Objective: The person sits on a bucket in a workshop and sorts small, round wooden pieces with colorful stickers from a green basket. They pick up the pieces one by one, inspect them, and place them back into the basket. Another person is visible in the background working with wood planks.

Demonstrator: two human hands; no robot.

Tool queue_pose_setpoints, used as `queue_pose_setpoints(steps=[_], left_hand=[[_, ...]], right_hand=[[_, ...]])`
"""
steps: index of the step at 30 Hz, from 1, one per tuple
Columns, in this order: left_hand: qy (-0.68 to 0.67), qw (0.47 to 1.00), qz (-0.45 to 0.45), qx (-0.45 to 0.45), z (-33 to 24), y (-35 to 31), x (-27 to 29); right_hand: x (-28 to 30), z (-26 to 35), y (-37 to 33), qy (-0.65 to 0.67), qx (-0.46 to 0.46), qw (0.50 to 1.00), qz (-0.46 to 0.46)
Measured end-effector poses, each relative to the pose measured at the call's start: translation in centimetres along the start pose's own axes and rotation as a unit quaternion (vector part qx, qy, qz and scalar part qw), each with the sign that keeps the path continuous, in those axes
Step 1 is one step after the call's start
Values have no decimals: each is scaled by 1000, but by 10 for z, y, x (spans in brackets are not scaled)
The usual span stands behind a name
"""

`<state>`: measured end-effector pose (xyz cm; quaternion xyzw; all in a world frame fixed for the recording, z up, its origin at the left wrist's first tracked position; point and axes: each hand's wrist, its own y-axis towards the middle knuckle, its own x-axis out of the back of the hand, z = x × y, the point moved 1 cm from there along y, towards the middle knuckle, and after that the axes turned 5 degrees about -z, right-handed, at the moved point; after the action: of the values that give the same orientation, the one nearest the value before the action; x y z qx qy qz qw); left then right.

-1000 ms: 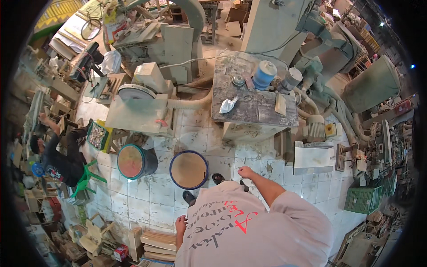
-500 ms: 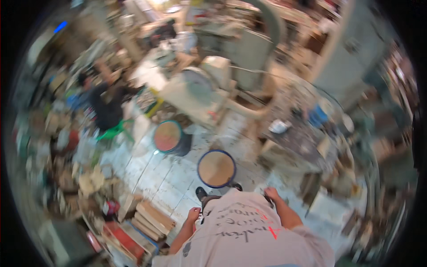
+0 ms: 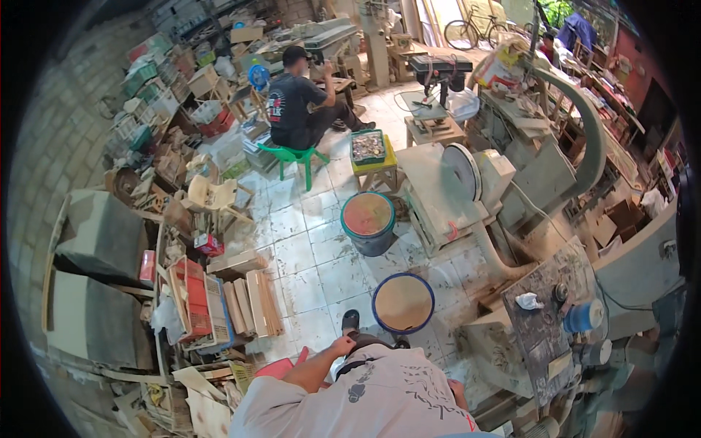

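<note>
Start at left: note a red crate, then wooden boards near it; farther back, a seated co-worker on a green stool, well apart from both grips.

Next, left grip: loosely curled near the thigh, above a dark shoe; no object visible inside; cannot tell exactly how far closed.

Next, on the tiled floor, a green-rimmed bucket; slightly right and nearer, a blue-rimmed tub, upright on the floor just ahead of the shoes, apart from both grips; tan, level top; cannot tell whether lid or fill.

Handling, by judgement: stiff wall, low fragility; probably heavy if full, light if nearly empty; possibly slippery from dust; take hold at opposite sides of the blue rim, with both hands, keeping level against spilling.

Next, right grip: largely hidden by the shirt; cannot tell degree of closure or contents.

Finally, at far right, a dusty counter with a blue container on top.
</note>
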<state>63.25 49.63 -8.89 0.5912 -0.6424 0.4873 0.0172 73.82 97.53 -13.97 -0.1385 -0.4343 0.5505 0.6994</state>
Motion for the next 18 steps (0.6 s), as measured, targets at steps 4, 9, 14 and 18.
queue_pose_setpoints(steps=[4,9,14,18], left_hand=[[-3,996,50,75,12,-2,-3],[-43,996,50,62,11,5,1],[-36,997,53,51,11,6,1],[-31,998,37,51,4,-2,-2]], right_hand=[[3,15,13,101,-36,994,17],[-1,24,23,125,-41,991,23],[-1,51,-2,48,7,998,28],[3,55,-15,34,20,999,13]])
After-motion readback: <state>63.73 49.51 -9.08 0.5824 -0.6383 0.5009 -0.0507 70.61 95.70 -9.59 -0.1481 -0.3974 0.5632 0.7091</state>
